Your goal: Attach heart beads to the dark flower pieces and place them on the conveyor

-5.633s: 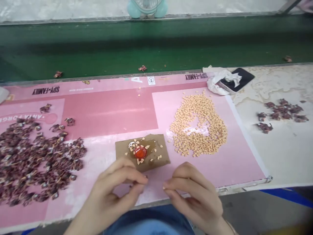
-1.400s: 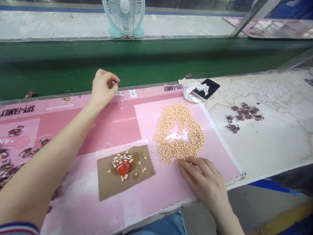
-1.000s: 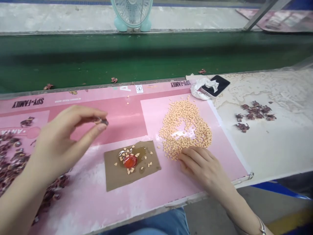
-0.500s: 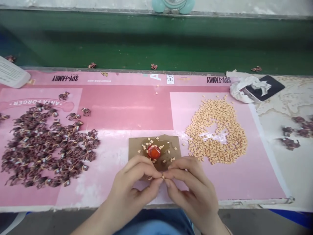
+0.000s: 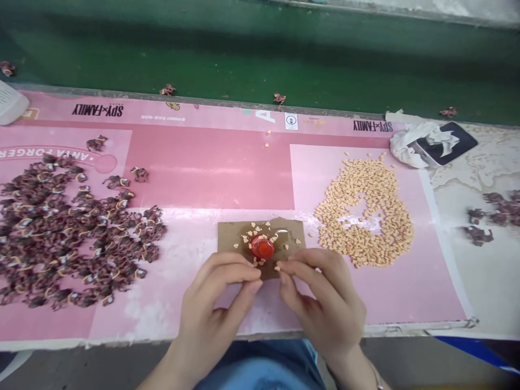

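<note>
My left hand [image 5: 217, 306] and my right hand [image 5: 320, 303] meet at the near edge of the pink mat [image 5: 203, 173], both pinched. The right fingertips hold a tiny tan heart-shaped piece [image 5: 278, 267]. What the left fingertips pinch is hidden. Just beyond them lies a brown card [image 5: 231, 235] carrying a red cap [image 5: 262, 247] in a shiny puddle, with a few tan pieces stuck around it. A heap of tan pieces [image 5: 365, 208] lies to the right. A large spread of dark maroon pieces [image 5: 69, 222] covers the left.
A green conveyor belt [image 5: 260, 59] runs along the far side, with a few maroon pieces on it. A black phone with crumpled tissue [image 5: 430, 143] sits at the mat's far right corner. More maroon pieces [image 5: 493, 211] lie on the white surface at right.
My left hand came back from the belt's edge, passing the maroon pile. My right hand left the tan heap. Both now meet, pinched, in front of the brown card.
</note>
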A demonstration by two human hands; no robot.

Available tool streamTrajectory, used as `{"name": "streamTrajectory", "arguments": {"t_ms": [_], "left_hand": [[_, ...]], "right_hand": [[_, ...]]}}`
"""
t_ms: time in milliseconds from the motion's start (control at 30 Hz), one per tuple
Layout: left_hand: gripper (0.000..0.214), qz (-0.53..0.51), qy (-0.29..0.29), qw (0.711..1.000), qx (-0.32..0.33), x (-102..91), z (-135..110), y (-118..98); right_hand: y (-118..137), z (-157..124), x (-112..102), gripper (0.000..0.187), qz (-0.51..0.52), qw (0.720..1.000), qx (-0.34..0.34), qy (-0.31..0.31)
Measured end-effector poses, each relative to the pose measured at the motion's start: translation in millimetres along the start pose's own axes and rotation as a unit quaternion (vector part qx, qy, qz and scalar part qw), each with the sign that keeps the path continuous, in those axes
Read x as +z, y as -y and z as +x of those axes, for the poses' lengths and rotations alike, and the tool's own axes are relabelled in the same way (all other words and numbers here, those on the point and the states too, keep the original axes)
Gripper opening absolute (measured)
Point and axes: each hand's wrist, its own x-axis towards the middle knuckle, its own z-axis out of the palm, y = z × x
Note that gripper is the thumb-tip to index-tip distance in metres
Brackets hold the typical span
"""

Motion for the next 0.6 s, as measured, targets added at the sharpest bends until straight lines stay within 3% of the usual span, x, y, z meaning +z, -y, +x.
{"name": "streamTrajectory", "arguments": {"t_ms": [167, 367, 600], "left_hand": [[0.03, -0.011, -0.04, 0.998, -0.044, -11.7, -8, 10], [0.041, -0.012, -0.023, 0.998, -0.049, -18.5, -8, 12], [0.036, -0.081, -0.049, 0.985, -0.144, -15.8, -5, 4]], "right_hand": [[-15, 1, -2, 0.018, -0.069, 0.996, -0.006, 0.051], [-14, 2, -1, 0.017, -0.085, 0.993, -0.035, 0.078], [-15, 2, -5, 0.014, -0.086, 0.99, -0.049, 0.097]]}}
